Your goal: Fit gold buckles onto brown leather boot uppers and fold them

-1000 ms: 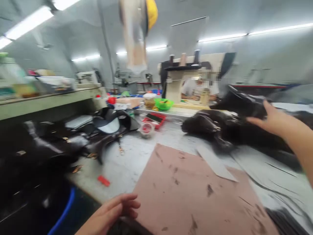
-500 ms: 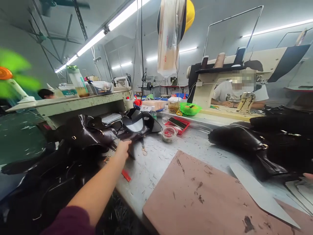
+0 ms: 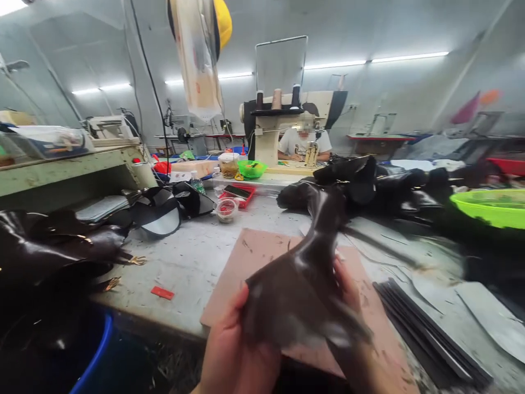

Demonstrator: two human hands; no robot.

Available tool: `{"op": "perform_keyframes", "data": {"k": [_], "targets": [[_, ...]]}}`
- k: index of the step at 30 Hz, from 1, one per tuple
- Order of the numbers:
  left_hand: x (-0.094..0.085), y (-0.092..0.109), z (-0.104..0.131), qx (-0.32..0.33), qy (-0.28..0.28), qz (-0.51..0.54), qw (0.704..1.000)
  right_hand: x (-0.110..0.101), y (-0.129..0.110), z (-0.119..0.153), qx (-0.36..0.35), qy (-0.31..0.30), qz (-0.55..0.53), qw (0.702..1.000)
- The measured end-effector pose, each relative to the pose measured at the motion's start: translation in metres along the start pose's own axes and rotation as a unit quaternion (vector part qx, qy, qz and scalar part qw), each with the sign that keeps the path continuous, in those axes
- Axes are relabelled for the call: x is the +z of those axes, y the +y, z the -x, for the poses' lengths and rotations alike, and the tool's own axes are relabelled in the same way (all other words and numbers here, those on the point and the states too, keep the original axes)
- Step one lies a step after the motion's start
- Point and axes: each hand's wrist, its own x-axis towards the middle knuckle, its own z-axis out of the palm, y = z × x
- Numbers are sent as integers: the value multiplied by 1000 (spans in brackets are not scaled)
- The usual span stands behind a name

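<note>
A dark brown, glossy leather piece (image 3: 295,279) is held up over the pinkish board (image 3: 229,268), its narrow end pointing away from me. My left hand (image 3: 240,339) grips its left edge, thumb on top and the other fingers beneath. On the right side, my right hand (image 3: 348,290) is wrapped round the piece, partly hidden behind it and blurred. The piece's near edge is smeared by motion.
Dark leather pieces (image 3: 53,246) lie at the left above a blue-rimmed bin (image 3: 96,350). Black strips (image 3: 426,334) rest at the right. Further back are a red tray (image 3: 250,198), a green bowl (image 3: 251,169) and a person (image 3: 305,143) behind a sewing machine (image 3: 268,137).
The view has swung right. My left hand has come back from the pieces at the left, and both hands now hold a brown leather piece over the board.
</note>
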Motion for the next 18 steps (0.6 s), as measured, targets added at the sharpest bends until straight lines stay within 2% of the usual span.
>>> {"op": "perform_keyframes", "data": {"k": [2,3,5,6,7,9,11,13,15,16,18], "targets": [[-11,-10,2,90,-7,-22,996,-7,-3,-7,-77,-11,73,994],[-20,-17,3,131,-3,-49,990,-11,-5,-12,-101,-48,117,987],[-40,-33,5,174,-9,-166,971,-18,-8,-21,-98,-175,179,963],[-50,-41,5,185,-24,-267,945,-21,-8,-23,-86,-237,192,948],[-58,-46,4,169,-45,-400,900,-21,-7,-22,-74,-287,195,935],[-67,-50,-3,93,-79,-655,745,-18,-2,-12,-57,-319,194,926],[-64,-47,-16,13,-80,-806,586,-10,7,6,-12,-281,222,934],[-53,-41,-33,-44,-78,-873,480,1,14,23,50,-245,269,930],[-43,-37,-49,-75,-110,-902,412,12,19,33,79,-236,291,924],[-40,-35,-56,-74,-136,-907,392,16,21,34,71,-236,284,926],[-41,-34,-64,-21,-172,-906,386,18,26,26,25,-248,231,940]]}}
